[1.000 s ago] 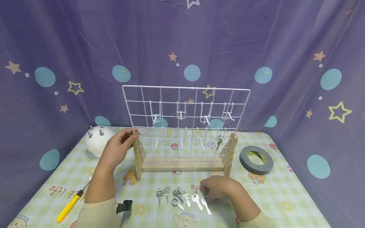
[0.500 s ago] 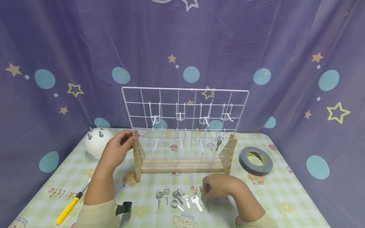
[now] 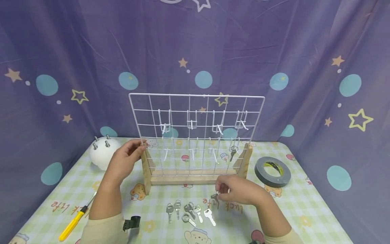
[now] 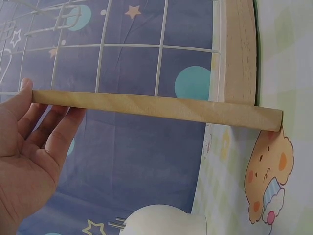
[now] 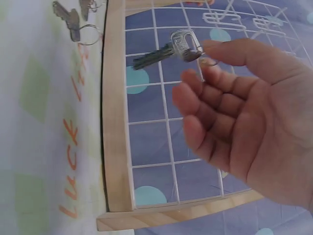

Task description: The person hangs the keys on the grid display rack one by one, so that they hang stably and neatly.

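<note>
A purple curtain printed with stars and blue ovals fills the back and both sides, and in front of it spreads a green-and-white checked tablecloth. In the middle of the cloth stands the rack, a white wire grid held upright between two wooden end pieces joined by a low wooden bar. The left hand grips the top of the left end piece, thumb on the grid side and fingers on the outer side. The right hand is raised over the cloth in front of the rack's right part, thumb and forefinger pinching the small ring of a key, other fingers curled in. Behind the left hand sits a white rounded object with metal bolts on top; to the right of the rack lies a roll of grey tape, and left of the left forearm a yellow-handled screwdriver. White hooks hang on the grid in two rows. The held key hangs clear of the cloth; another key hangs at the lower row's right end. Loose keys lie before the rack, some so close together that their exact count is hard to tell.
</note>
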`<act>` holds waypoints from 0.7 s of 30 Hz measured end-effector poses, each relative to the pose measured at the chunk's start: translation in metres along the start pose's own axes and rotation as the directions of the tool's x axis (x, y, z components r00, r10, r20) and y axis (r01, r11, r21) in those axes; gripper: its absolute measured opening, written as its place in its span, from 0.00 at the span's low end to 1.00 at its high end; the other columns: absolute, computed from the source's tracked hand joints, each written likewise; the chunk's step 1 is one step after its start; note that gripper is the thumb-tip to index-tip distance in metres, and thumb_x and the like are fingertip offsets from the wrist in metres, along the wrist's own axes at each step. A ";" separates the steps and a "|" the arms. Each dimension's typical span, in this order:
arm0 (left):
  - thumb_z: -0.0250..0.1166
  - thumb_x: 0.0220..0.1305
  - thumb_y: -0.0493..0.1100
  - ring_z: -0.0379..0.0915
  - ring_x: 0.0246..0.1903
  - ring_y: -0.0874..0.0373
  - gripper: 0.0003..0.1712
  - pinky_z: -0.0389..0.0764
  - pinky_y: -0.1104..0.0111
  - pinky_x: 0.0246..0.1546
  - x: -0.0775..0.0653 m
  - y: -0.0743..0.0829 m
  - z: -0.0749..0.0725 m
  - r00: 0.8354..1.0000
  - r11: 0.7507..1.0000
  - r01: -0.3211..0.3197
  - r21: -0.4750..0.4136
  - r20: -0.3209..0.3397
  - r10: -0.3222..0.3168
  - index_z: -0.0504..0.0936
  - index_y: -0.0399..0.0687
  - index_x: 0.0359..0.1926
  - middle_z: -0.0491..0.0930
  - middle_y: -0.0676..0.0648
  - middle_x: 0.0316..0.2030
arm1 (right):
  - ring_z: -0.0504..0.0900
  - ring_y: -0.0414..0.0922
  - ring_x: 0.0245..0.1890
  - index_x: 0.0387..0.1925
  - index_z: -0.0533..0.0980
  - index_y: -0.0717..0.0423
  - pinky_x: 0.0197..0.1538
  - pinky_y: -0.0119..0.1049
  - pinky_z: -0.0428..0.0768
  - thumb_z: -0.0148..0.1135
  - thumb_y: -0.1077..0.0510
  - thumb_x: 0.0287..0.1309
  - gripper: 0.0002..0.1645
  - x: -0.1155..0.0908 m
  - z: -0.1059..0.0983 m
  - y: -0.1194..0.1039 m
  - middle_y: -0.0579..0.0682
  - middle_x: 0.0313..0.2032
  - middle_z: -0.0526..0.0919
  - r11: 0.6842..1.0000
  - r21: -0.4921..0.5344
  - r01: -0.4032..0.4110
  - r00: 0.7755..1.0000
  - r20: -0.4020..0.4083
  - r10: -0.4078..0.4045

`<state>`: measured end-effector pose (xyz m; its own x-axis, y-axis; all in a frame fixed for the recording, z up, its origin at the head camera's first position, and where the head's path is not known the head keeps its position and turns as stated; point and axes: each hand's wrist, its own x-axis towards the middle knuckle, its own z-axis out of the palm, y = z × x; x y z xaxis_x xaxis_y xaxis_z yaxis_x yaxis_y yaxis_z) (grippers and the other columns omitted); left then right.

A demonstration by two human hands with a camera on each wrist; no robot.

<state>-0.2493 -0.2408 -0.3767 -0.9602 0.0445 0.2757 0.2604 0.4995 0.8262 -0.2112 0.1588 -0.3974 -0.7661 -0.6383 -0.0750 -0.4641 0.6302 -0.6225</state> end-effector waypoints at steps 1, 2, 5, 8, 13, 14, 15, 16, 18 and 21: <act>0.53 0.72 0.62 0.73 0.56 0.66 0.28 0.80 0.76 0.53 0.000 0.000 0.000 1.000 1.000 0.001 0.000 -0.002 -0.001 0.74 0.52 0.63 0.77 0.51 0.59 | 0.78 0.36 0.36 0.38 0.76 0.47 0.38 0.31 0.81 0.65 0.53 0.61 0.07 -0.001 -0.002 -0.001 0.37 0.34 0.79 1.000 0.005 0.018 1.000 -0.017 -0.018; 0.53 0.72 0.62 0.74 0.55 0.66 0.28 0.80 0.76 0.53 0.000 0.001 0.000 1.000 1.000 0.002 0.002 -0.003 -0.002 0.74 0.52 0.63 0.77 0.51 0.58 | 0.78 0.36 0.37 0.39 0.76 0.47 0.40 0.33 0.82 0.65 0.52 0.62 0.07 -0.001 -0.003 -0.002 0.38 0.35 0.79 0.999 0.019 0.036 0.999 -0.034 -0.035; 0.53 0.71 0.62 0.74 0.54 0.64 0.28 0.81 0.74 0.52 0.000 0.001 0.000 1.000 1.000 0.008 0.011 -0.007 -0.008 0.73 0.53 0.64 0.78 0.51 0.57 | 0.79 0.38 0.43 0.42 0.76 0.45 0.46 0.37 0.82 0.64 0.51 0.63 0.08 -0.003 -0.006 -0.005 0.38 0.41 0.80 0.995 0.067 0.078 0.994 -0.084 -0.072; 0.53 0.71 0.63 0.74 0.54 0.64 0.29 0.82 0.73 0.52 0.000 0.001 0.000 1.000 1.000 0.015 0.015 -0.010 -0.015 0.73 0.54 0.64 0.79 0.51 0.56 | 0.80 0.40 0.44 0.41 0.75 0.44 0.48 0.39 0.83 0.62 0.50 0.66 0.06 -0.004 -0.008 -0.007 0.40 0.44 0.81 0.979 0.152 0.136 0.984 -0.133 -0.116; 0.53 0.71 0.63 0.74 0.54 0.66 0.29 0.81 0.74 0.52 0.000 -0.001 0.000 1.000 1.000 0.015 0.005 -0.010 -0.015 0.74 0.53 0.64 0.78 0.50 0.57 | 0.82 0.42 0.36 0.37 0.77 0.46 0.41 0.35 0.84 0.58 0.49 0.69 0.07 -0.001 -0.005 -0.006 0.42 0.37 0.85 0.952 0.220 0.213 0.964 -0.208 -0.167; 0.53 0.71 0.62 0.74 0.53 0.67 0.28 0.81 0.75 0.52 0.000 -0.001 0.000 1.000 1.000 0.013 0.001 -0.009 -0.013 0.74 0.53 0.64 0.78 0.50 0.57 | 0.82 0.42 0.35 0.38 0.78 0.46 0.41 0.34 0.84 0.58 0.49 0.69 0.08 -0.001 -0.005 -0.006 0.43 0.35 0.85 0.954 0.210 0.215 0.961 -0.219 -0.169; 0.53 0.71 0.62 0.74 0.53 0.68 0.28 0.81 0.76 0.52 0.000 -0.001 0.000 1.000 1.000 0.010 -0.001 -0.008 -0.010 0.74 0.53 0.64 0.78 0.50 0.57 | 0.82 0.42 0.35 0.38 0.78 0.46 0.40 0.33 0.84 0.57 0.48 0.69 0.08 0.000 -0.004 -0.005 0.42 0.35 0.85 0.957 0.196 0.214 0.959 -0.227 -0.168; 0.53 0.72 0.62 0.74 0.52 0.69 0.28 0.80 0.77 0.51 0.000 -0.001 0.000 1.000 1.000 0.008 -0.004 -0.007 -0.008 0.74 0.53 0.64 0.79 0.49 0.56 | 0.81 0.42 0.34 0.38 0.79 0.46 0.39 0.33 0.84 0.57 0.47 0.69 0.09 0.000 -0.004 -0.005 0.42 0.36 0.85 0.960 0.184 0.212 0.958 -0.232 -0.167; 0.54 0.72 0.61 0.74 0.52 0.70 0.28 0.80 0.79 0.51 0.000 -0.002 0.000 1.000 1.000 0.007 -0.008 -0.005 -0.007 0.74 0.53 0.64 0.78 0.49 0.56 | 0.80 0.41 0.35 0.39 0.79 0.44 0.39 0.33 0.83 0.56 0.47 0.69 0.09 0.000 -0.004 -0.005 0.41 0.39 0.85 0.962 0.173 0.209 0.956 -0.244 -0.164; 0.54 0.72 0.62 0.74 0.53 0.69 0.28 0.80 0.78 0.51 0.000 -0.001 0.000 1.000 1.000 0.005 -0.004 -0.008 -0.005 0.73 0.53 0.64 0.78 0.50 0.56 | 0.82 0.39 0.39 0.39 0.79 0.44 0.43 0.34 0.84 0.55 0.46 0.70 0.09 0.000 -0.005 -0.006 0.41 0.43 0.85 0.961 0.181 0.210 0.950 -0.271 -0.156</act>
<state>-0.2501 -0.2416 -0.3777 -0.9606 0.0355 0.2756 0.2563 0.4963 0.8295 -0.2103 0.1571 -0.3897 -0.7758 -0.5847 0.2372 -0.5262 0.3921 -0.7545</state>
